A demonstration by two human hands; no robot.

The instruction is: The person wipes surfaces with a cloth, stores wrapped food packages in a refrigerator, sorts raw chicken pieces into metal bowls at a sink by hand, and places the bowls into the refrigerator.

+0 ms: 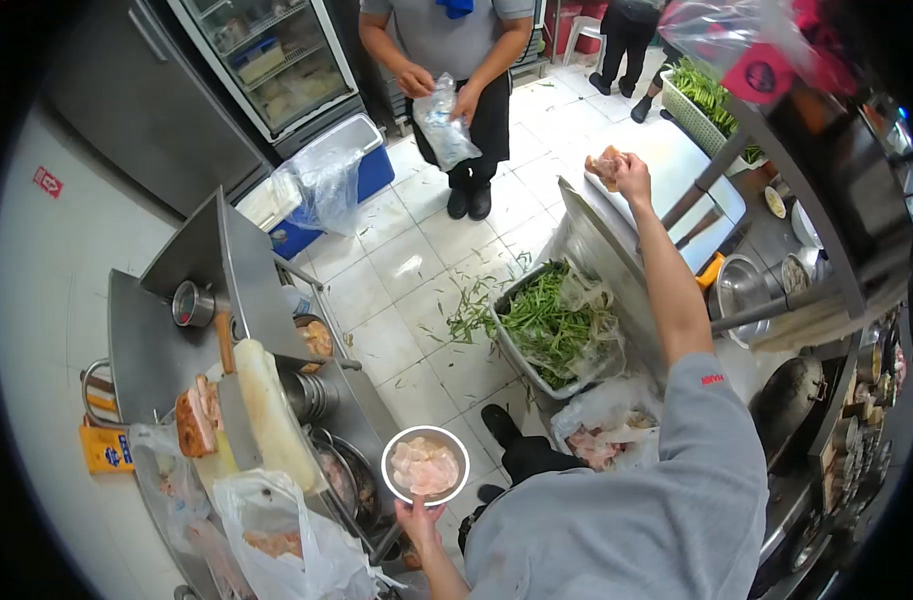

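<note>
My left hand grips the near rim of a white-rimmed bowl, its fingers partly hidden beneath. Pale slices of raw meat, perhaps chicken, lie inside that bowl. Stretched far out to the upper right, my right hand is closed on a pinkish piece of raw meat. This piece is held above the white cutting board near the board's left edge. Left of the bowl, a cleaver rests beside a long pale board and a browned slab of meat.
A tub of green leafy stalks and a bag of raw meat stand between the counters. A co-worker holds a plastic bag by the fridge. Stalks litter the tiled floor. A blue cooler stands at left.
</note>
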